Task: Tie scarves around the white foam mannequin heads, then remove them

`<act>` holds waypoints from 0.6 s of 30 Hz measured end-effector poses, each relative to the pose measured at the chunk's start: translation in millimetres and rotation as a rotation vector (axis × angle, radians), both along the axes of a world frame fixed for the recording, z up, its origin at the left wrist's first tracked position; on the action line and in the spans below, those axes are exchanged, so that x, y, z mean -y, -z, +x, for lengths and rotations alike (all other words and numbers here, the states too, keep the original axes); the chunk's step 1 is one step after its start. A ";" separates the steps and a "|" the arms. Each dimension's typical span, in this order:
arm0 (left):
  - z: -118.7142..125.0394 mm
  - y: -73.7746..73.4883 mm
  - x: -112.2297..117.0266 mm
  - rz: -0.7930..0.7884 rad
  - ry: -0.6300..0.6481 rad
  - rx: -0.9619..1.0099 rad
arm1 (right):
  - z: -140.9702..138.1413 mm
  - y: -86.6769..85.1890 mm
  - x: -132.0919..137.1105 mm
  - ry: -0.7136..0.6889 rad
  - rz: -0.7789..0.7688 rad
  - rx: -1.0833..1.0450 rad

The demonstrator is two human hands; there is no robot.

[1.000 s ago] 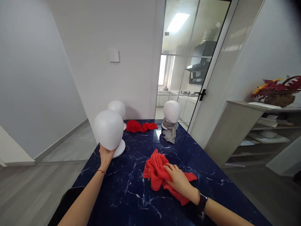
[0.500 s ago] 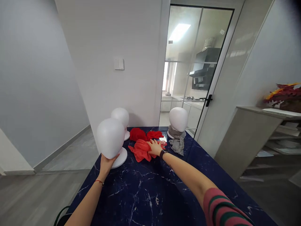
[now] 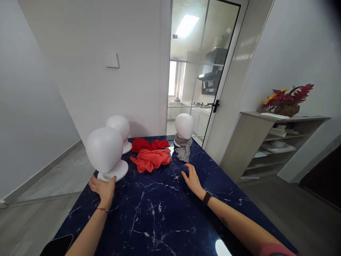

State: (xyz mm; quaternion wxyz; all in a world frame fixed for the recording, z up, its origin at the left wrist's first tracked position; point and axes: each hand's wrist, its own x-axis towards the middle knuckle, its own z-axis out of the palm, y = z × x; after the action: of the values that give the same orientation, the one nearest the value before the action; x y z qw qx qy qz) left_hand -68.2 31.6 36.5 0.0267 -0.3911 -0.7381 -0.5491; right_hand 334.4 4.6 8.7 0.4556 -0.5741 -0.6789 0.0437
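A white foam head (image 3: 104,151) stands on its round base at the left of the dark blue marble table (image 3: 160,213). My left hand (image 3: 102,187) rests just in front of that base, fingers loosely apart, holding nothing. My right hand (image 3: 192,179) hovers open over the table's middle, fingers spread. An orange-red cloth (image 3: 151,159) lies crumpled beyond it, apart from both hands. A darker red cloth (image 3: 146,144) lies behind that one.
A second white head (image 3: 118,127) stands at the back left. A third head (image 3: 184,127) at the back wears a grey scarf (image 3: 183,151). A phone (image 3: 57,245) lies at the table's near left corner. A shelf unit (image 3: 269,144) with a flower basket (image 3: 285,103) stands at the right.
My right hand let go of the orange-red cloth at the back and drew back towards me. My left hand dropped from the foam head's neck to the table in front of its base.
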 end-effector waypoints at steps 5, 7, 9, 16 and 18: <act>106.3 14.6 43.0 0.017 0.359 -0.120 | 39.6 4.9 -46.7 0.203 -0.103 -0.015; 140.9 19.9 51.0 -0.025 0.606 -0.152 | 43.5 2.7 -70.6 0.238 -0.133 -0.020; 160.5 23.4 54.3 -0.042 0.750 -0.166 | 44.0 -1.8 -96.4 0.275 -0.173 -0.031; 158.6 31.5 51.4 -0.057 0.838 -0.127 | 34.5 -20.2 -175.4 0.379 -0.323 -0.099; 158.1 35.0 48.9 -0.067 0.852 -0.103 | 31.5 -21.3 -189.6 0.415 -0.361 -0.126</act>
State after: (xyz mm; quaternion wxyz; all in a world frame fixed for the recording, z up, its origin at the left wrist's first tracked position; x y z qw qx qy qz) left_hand 89.9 -17.4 1.5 -0.1784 -0.6885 -0.5257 -0.4666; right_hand 365.9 194.2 30.1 0.3865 -0.7689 -0.4982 0.1053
